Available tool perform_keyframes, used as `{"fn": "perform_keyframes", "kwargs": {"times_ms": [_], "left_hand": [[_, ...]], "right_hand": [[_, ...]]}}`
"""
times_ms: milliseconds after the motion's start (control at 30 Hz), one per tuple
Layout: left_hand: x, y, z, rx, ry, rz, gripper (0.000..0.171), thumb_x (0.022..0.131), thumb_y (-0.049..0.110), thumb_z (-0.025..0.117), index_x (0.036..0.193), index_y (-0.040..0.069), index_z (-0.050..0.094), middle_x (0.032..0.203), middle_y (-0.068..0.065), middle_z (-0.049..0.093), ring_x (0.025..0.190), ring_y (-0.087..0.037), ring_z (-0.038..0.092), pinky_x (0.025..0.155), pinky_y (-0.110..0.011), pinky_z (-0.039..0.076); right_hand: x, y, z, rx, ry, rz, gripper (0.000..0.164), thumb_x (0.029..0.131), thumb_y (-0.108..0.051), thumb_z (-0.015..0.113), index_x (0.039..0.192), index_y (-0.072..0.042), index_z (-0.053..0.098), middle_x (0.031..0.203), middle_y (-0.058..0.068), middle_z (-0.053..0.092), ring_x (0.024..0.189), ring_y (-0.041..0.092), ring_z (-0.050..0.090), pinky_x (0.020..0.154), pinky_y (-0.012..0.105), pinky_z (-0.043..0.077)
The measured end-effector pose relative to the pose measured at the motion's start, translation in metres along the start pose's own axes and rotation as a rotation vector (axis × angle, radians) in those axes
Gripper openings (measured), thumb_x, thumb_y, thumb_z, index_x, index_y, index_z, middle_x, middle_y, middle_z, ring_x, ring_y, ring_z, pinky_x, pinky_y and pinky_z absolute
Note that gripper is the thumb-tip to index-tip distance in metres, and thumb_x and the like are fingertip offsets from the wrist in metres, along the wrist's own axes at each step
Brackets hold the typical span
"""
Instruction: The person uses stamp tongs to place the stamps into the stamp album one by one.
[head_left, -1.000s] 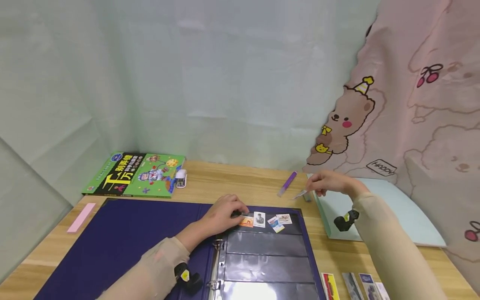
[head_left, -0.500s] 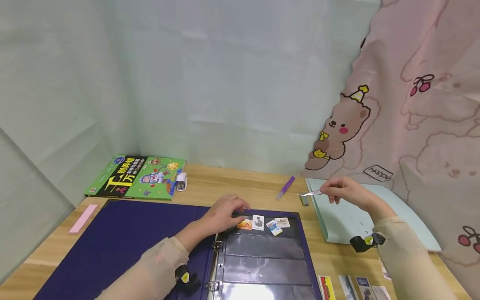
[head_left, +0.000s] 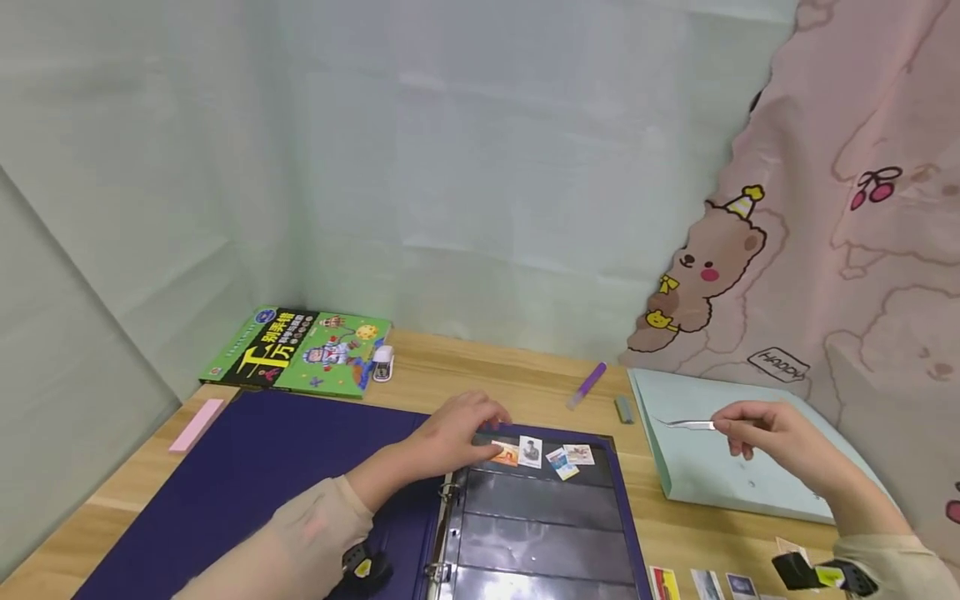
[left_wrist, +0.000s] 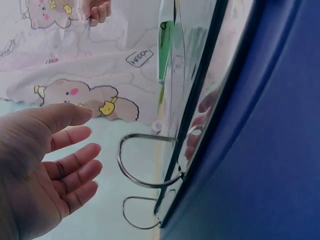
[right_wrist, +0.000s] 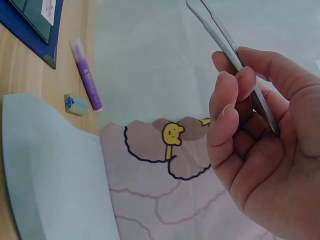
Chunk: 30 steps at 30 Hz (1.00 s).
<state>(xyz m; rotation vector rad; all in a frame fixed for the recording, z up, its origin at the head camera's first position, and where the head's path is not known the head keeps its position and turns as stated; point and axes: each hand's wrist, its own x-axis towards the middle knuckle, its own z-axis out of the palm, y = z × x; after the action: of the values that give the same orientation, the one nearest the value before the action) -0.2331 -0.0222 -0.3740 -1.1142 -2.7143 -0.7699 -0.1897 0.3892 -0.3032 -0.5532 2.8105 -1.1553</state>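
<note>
My right hand (head_left: pixel 780 437) pinches a pair of metal tweezers (head_left: pixel 693 424) above the pale blue folder (head_left: pixel 720 475). In the right wrist view the bent tweezer tips (right_wrist: pixel 195 7) stand apart with nothing between them. My left hand (head_left: pixel 446 437) rests at the top of an open navy stamp album (head_left: pixel 300 458), its thumb by an orange stamp (head_left: pixel 506 452). A portrait stamp (head_left: pixel 530 452), a blue-and-yellow stamp (head_left: pixel 562 463) and a pale stamp (head_left: pixel 579 454) lie along the same top strip. The left wrist view shows loosely bent fingers beside the metal rings (left_wrist: pixel 121 160).
A green book (head_left: pixel 300 354) and a small white object (head_left: pixel 383 364) stand at back left, a pink strip (head_left: pixel 197 425) nearer. A purple pen (head_left: pixel 587 385) and an eraser (head_left: pixel 624 409) lie behind the album. Several loose stamps (head_left: pixel 664 583) lie at front right.
My right hand has moved right and nearer with the tweezers, from beside the eraser to over the folder. The left hand stays at the album's top; the head view has shifted slightly.
</note>
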Motion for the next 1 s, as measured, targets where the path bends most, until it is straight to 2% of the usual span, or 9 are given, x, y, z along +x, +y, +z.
{"fn": "perform_keyframes", "kwargs": {"times_ms": [133,367,500,700,867,900,1000], "left_hand": [[-0.006,0.008,-0.002,-0.014,-0.007,-0.001,0.031,0.078,0.027,0.068,0.106,0.016,0.060,0.091,0.001,0.056,0.086,-0.014,0.051,0.076,-0.028,0.041],[-0.017,0.018,0.000,-0.018,-0.073,-0.038,0.035,0.077,0.028,0.069,0.109,0.017,0.059,0.094,0.002,0.055,0.084,-0.008,0.047,0.073,-0.024,0.041],[-0.022,0.022,0.006,0.009,-0.095,-0.072,0.038,0.075,0.030,0.070,0.109,0.019,0.058,0.096,0.002,0.056,0.087,-0.010,0.049,0.077,-0.029,0.041],[-0.030,0.021,0.017,0.074,-0.113,-0.080,0.043,0.070,0.037,0.073,0.107,0.019,0.058,0.098,0.004,0.057,0.092,-0.010,0.051,0.092,-0.037,0.036],[-0.031,0.017,0.022,0.064,-0.123,-0.102,0.047,0.067,0.040,0.074,0.106,0.019,0.059,0.093,0.006,0.055,0.087,-0.008,0.048,0.088,-0.035,0.036],[-0.031,0.016,0.023,0.064,-0.123,-0.104,0.047,0.067,0.040,0.074,0.105,0.019,0.059,0.092,0.006,0.055,0.086,-0.007,0.047,0.087,-0.034,0.035],[-0.032,0.013,0.024,0.071,-0.116,-0.101,0.047,0.066,0.041,0.075,0.103,0.018,0.059,0.089,0.007,0.054,0.084,-0.007,0.045,0.082,-0.031,0.034]], "right_hand": [[-0.019,0.002,0.001,-0.014,0.038,0.006,0.016,0.092,-0.011,0.047,0.096,-0.003,0.060,0.066,-0.007,0.056,0.059,0.012,0.053,0.054,0.027,0.040],[-0.046,0.005,0.012,-0.058,0.191,-0.005,0.013,0.091,-0.006,0.047,0.091,-0.005,0.060,0.062,-0.004,0.052,0.062,0.012,0.052,0.059,0.024,0.037],[-0.058,0.011,0.022,-0.025,0.250,0.050,0.016,0.092,-0.007,0.046,0.096,0.001,0.059,0.061,-0.005,0.050,0.064,0.011,0.051,0.064,0.021,0.037],[-0.076,0.029,0.038,0.157,0.244,0.175,0.026,0.095,-0.011,0.042,0.105,0.010,0.053,0.063,-0.006,0.048,0.062,0.017,0.048,0.060,0.026,0.039],[-0.091,0.048,0.044,0.364,0.219,0.250,0.025,0.096,-0.015,0.040,0.105,0.000,0.057,0.064,-0.004,0.049,0.059,0.022,0.045,0.053,0.036,0.036],[-0.094,0.053,0.045,0.416,0.213,0.241,0.024,0.096,-0.015,0.040,0.104,-0.004,0.059,0.065,-0.003,0.050,0.059,0.023,0.045,0.052,0.038,0.034],[-0.102,0.068,0.048,0.590,0.198,0.114,0.028,0.096,-0.006,0.035,0.104,-0.009,0.061,0.068,-0.004,0.053,0.058,0.024,0.042,0.052,0.039,0.030]]}}
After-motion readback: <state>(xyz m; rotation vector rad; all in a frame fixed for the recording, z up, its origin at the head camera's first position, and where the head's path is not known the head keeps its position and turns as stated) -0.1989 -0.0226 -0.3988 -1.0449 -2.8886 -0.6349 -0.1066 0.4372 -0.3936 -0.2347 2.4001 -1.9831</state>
